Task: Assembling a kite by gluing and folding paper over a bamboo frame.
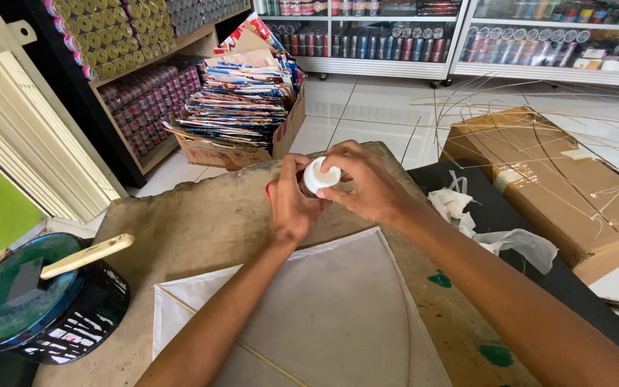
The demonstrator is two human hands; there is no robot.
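Tin left; carton right of bottle

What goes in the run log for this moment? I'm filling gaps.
left hand: grips small bottle | right hand: on white cap | below: white kite on worktable

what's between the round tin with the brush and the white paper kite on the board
Nothing: in the head view, only bare, stained board lies between the tin and the kite.
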